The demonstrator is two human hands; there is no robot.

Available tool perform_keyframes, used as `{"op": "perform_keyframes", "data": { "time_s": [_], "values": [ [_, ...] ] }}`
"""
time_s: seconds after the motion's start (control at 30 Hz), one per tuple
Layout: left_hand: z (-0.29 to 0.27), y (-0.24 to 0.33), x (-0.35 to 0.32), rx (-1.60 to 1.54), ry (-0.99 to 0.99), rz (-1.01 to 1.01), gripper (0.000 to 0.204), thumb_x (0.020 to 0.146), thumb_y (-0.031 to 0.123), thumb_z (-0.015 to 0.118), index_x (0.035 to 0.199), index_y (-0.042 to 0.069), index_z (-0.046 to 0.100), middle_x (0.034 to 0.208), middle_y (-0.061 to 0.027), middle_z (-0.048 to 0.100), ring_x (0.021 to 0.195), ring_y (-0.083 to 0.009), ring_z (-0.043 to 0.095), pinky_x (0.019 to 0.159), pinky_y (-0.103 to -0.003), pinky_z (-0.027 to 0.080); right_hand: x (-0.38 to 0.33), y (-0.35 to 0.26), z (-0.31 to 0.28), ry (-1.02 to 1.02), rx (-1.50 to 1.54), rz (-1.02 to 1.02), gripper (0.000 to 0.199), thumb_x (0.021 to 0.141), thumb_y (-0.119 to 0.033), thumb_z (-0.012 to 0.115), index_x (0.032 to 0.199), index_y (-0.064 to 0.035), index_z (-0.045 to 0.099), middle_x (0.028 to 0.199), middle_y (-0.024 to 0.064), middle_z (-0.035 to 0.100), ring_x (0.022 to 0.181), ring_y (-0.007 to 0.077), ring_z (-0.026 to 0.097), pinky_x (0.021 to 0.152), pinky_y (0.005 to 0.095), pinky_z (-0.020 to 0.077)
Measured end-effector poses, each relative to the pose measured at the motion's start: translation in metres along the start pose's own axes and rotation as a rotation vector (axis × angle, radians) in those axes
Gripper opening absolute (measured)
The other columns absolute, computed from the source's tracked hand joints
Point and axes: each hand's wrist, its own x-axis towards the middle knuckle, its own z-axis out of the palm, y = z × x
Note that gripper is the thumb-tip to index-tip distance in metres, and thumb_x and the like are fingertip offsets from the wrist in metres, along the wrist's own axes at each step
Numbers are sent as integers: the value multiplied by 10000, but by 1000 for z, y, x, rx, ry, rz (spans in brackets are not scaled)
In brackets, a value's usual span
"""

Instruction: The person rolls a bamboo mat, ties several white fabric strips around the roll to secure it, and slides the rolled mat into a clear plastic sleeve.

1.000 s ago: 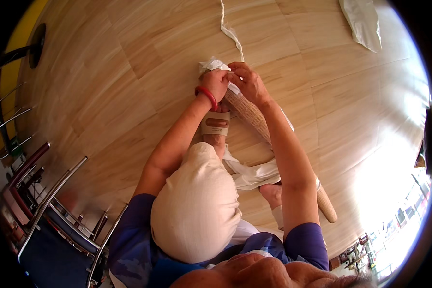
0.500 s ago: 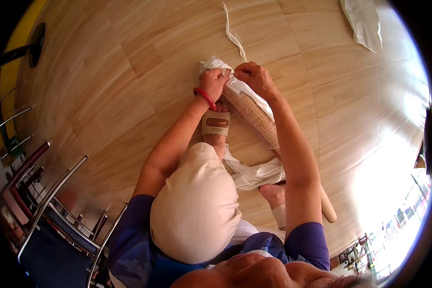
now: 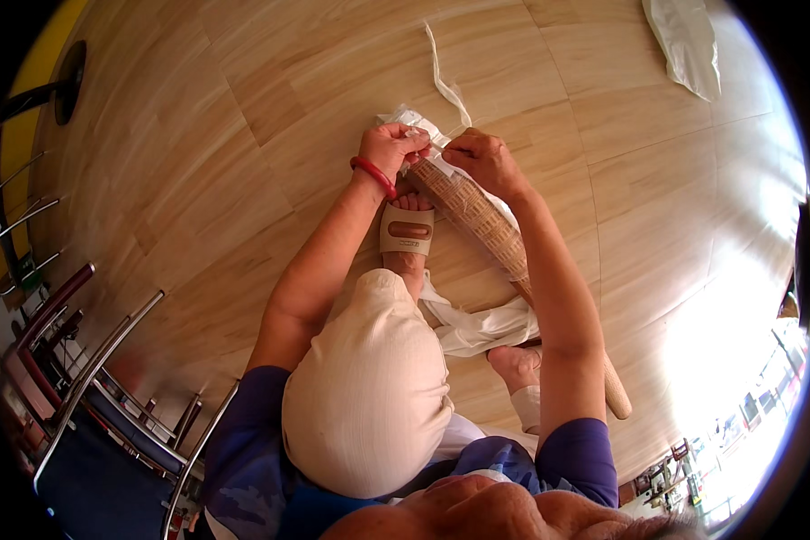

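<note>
Lying slantwise on the floor is a long woven, basket-like pole point(image 3: 481, 220) with a smooth wooden handle point(image 3: 616, 392) at its near right end. White plastic film point(image 3: 412, 117) covers its far end and runs along its right side. Over that end, my left hand point(image 3: 387, 151), with a red bangle at the wrist, pinches a bit of the film. My right hand point(image 3: 486, 164) is closed close beside it, gripping a thin twist of the same white plastic. Fingertips partly hide the spot between the hands. A loose white strip point(image 3: 443, 79) lies beyond them.
My sandalled foot point(image 3: 409, 227) rests left of the pole, the other foot point(image 3: 516, 367) close to its handle. Crumpled white plastic point(image 3: 484, 329) lies between them. Another white plastic sheet point(image 3: 684, 47) is at the far right. Metal-framed chairs point(image 3: 99, 450) stand at the left.
Both hands have shifted slightly; the left has moved a little left and the right a little nearer to me. A short twist of plastic now shows between them.
</note>
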Motion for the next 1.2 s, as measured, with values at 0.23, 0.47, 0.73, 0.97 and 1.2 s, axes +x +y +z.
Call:
{"op": "perform_keyframes", "data": {
  "time_s": [0.23,0.47,0.73,0.97,1.2],
  "values": [
    [-3,-4,4,194,-51,136,92,845,108,612,854,16,621,735,-43,644,643,-88,587,559,-198,432,5,-2,12,60,-22,-34,330,793,-150,639,1104,-57,583,968,122,622,887,217,608,778,313,482],
    [-9,-18,16,410,-11,297,95,865,114,594,883,23,578,711,-33,637,602,-61,565,509,-180,411,18,6,34,-25,304,30,410,801,-125,628,1190,-50,522,1042,147,629,958,248,615,820,325,477],
    [-1,1,4,233,40,141,167,837,102,615,941,14,518,725,-73,648,635,-93,588,538,-199,438,18,30,44,68,702,121,172,822,-52,606,982,2,574,838,41,627,752,77,571,651,230,470],
    [-4,-1,-3,197,-33,197,162,834,47,593,975,-1,529,802,-65,643,709,-114,615,602,-204,466,15,19,38,125,654,225,155,827,-114,619,945,-17,591,724,1,593,631,66,515,563,217,435],
    [6,-7,-5,849,153,452,94,760,43,650,837,-4,624,814,-92,652,731,-144,622,677,-257,495,16,10,50,326,863,298,184,824,-166,631,920,-14,592,709,10,580,591,71,506,498,222,406]
  ]
}}
